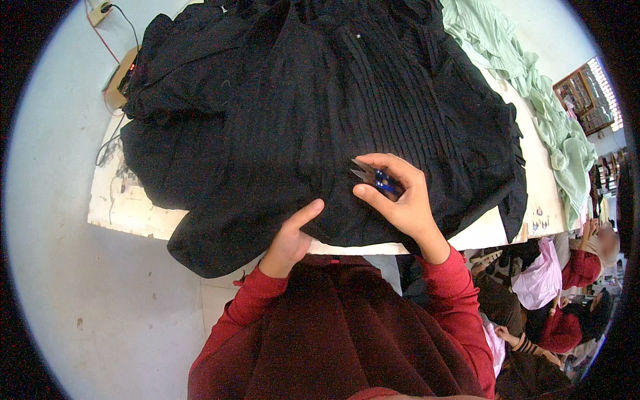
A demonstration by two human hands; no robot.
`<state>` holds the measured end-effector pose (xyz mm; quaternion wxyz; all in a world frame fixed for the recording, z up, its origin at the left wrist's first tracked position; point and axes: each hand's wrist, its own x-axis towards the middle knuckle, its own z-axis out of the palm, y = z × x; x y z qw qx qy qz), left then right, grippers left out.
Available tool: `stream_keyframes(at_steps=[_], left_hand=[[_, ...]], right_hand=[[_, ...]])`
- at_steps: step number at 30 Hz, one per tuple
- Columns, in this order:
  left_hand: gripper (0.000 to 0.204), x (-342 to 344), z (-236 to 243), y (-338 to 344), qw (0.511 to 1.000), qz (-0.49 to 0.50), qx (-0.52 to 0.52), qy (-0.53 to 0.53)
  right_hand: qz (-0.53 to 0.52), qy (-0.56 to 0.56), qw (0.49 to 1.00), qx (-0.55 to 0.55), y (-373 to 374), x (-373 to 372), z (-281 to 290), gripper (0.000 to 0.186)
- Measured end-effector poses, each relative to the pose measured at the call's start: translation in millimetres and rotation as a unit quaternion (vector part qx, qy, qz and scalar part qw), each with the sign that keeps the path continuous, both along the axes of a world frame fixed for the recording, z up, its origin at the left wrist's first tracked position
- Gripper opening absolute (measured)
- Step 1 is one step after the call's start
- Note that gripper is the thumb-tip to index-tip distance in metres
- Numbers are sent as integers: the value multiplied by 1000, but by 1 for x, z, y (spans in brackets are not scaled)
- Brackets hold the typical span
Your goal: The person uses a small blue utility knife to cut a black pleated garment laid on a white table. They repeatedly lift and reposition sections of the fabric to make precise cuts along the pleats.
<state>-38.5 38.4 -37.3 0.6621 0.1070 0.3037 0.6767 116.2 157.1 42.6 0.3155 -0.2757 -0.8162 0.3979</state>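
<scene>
Dark black garments (267,113), partly pleated, are heaped over the white worktable. My right hand (400,197) grips a pair of thread snips (383,180) with a blue handle, held above the cloth with the blades pointing left. Lower and to the left, my left hand (293,237) rests at the cloth's front edge, thumb extended on top; its other fingers are mostly hidden.
Light green fabric (560,147) lies along the table's (120,210) right side. A boxy device (117,90) with cords sits at the back left beside a pale wall (50,200). Several co-workers (560,337) sit at the right with pink fabric (533,280).
</scene>
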Motion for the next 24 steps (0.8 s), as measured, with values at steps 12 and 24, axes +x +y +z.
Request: stream_keyframes(at_steps=[12,24], left_hand=[[42,3,2,-2,999,-31,18,7],[45,7,8,-1,998,-11,33,55]], right_hand=[[-2,49,997,-60,-24,-16,-23,38],[-18,-58,993,102,-10,-18,22,38]])
